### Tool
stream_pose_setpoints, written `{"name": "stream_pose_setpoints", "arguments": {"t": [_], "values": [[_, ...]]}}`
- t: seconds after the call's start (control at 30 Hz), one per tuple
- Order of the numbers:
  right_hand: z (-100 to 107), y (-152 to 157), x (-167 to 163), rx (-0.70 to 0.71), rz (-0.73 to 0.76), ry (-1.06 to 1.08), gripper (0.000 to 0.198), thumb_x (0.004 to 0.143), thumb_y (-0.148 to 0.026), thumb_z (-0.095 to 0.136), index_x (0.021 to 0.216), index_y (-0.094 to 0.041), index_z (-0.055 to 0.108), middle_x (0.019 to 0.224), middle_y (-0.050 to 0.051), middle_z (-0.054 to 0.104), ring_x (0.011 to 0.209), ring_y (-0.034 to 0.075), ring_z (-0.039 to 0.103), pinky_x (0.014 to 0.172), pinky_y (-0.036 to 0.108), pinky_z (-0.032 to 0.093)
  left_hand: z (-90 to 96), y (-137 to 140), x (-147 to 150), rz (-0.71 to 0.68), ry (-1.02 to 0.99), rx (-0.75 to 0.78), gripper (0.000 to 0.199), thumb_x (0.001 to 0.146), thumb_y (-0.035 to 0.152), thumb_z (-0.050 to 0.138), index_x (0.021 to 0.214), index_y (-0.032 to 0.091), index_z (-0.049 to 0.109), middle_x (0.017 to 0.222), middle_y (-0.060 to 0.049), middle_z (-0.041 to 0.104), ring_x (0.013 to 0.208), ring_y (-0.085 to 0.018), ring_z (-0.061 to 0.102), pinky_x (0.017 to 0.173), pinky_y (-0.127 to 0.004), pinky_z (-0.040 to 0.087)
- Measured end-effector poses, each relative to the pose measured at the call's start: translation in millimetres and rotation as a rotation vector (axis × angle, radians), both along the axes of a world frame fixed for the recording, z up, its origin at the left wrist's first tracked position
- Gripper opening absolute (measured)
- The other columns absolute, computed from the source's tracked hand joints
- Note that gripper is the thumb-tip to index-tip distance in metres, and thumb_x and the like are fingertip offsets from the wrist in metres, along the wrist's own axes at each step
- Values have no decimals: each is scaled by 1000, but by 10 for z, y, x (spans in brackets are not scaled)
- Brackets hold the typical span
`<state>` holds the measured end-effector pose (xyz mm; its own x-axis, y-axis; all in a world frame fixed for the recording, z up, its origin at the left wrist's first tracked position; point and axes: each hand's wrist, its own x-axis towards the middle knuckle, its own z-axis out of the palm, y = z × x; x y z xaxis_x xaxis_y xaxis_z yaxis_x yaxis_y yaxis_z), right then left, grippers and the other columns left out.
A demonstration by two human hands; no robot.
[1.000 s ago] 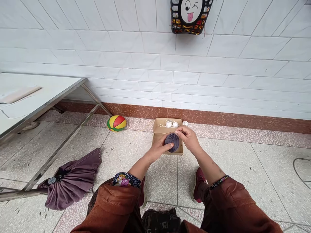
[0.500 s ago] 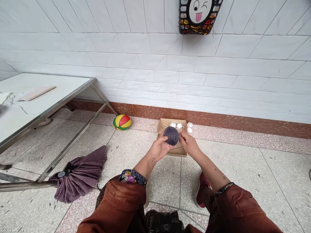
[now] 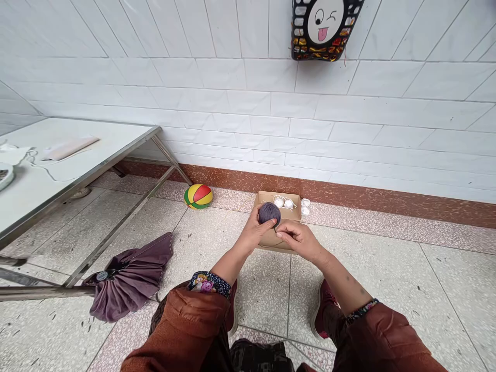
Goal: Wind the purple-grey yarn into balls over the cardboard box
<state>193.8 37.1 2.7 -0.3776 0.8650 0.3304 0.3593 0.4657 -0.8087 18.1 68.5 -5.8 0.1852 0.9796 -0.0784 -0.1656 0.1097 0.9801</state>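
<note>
Head camera: yarn ball [image 3: 269, 214] cupped in the left hand [image 3: 256, 230], right fingers pinched just beside it

From where I stand, the person's left hand is closed round a grey-purple yarn ball, thumb across its near side, holding it above an open cardboard box [image 3: 273, 240]. The right hand [image 3: 300, 239] has thumb and fingertips together on what looks like a loose strand [image 3: 275, 229], though it is too fine to be certain. That pinch sits just below and to the right of the ball, so the ball lies up and to the left of it. Being round, the ball offers no long axis; the left hand is the nearer, touching it.

Two white balls [image 3: 283, 203] lie in the box's far part, with two more white bundles [image 3: 305, 206] on the floor just right of it. A striped ball [image 3: 198, 196] rests well to the left, near the wall.
</note>
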Motion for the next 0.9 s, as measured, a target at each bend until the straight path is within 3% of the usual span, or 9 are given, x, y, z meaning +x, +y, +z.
{"name": "stream_pose_setpoints", "arguments": {"t": [0.2, 0.3, 0.4, 0.5, 0.6, 0.73, 0.9], "values": [[101, 84, 82, 92, -137, 61, 16, 93, -31, 58, 83, -22, 65, 80, 3, 67, 77, 18, 61, 72, 30, 47, 9, -114, 18, -237, 78, 16, 54, 77, 32, 72, 127, 22, 55, 124, -8, 60, 117, -26, 53, 100, -40, 42], [43, 139, 139, 94, -255, 42, 19, 93, -35, 58, 81, -23, 66, 81, 4, 67, 78, 19, 61, 73, 32, 48, 1, -164, 27, -337, -21, -88, 49, 78, 31, 70, 126, 25, 58, 121, -8, 61, 113, -28, 55, 88, -38, 47], [-32, 181, 173, 77, -355, 48, 22, 93, -38, 58, 80, -22, 65, 81, 4, 65, 76, 20, 59, 71, 32, 47, 27, -199, 33, -378, -140, -146, 50, 76, 26, 70, 125, 27, 61, 122, -7, 61, 113, -28, 56, 85, -35, 47], [-96, 211, 183, 63, -420, 71, 24, 93, -40, 57, 79, -22, 65, 80, 4, 64, 73, 19, 57, 69, 30, 46, 72, -227, 32, -475, -282, -205, 61, 76, 25, 69, 134, 32, 54, 130, -7, 59, 113, -28, 59, 84, -36, 48], [-142, 223, 173, 33, -458, 84, 23, 93, -40, 56, 80, -22, 63, 78, 3, 63, 70, 18, 56, 67, 29, 45, 85, -241, 39, -580, -422, -254, 63, 78, 32, 66, 139, 29, 48, 124, -11, 63, 99, -29, 67, 74, -34, 47], [-203, 214, 146, 1, -466, 73, 21, 94, -37, 52, 82, -21, 62, 78, 2, 63, 70, 18, 57, 67, 28, 43, 64, -232, 71, -534, -564, -285, 56, 78, 40, 62, 128, 17, 57, 110, -15, 69, 84, -27, 69, 66, -32, 44], [-307, 175, 128, -19, -377, -48, 19, 95, -30, 47, 88, -21, 63, 83, 4, 67, 75, 19, 61, 68, 28, 44, 102, -224, 87, -468, -639, -322, 49, 75, 39, 62, 115, 11, 63, 110, -17, 70, 91, -29, 68, 65, -32, 44]]}}
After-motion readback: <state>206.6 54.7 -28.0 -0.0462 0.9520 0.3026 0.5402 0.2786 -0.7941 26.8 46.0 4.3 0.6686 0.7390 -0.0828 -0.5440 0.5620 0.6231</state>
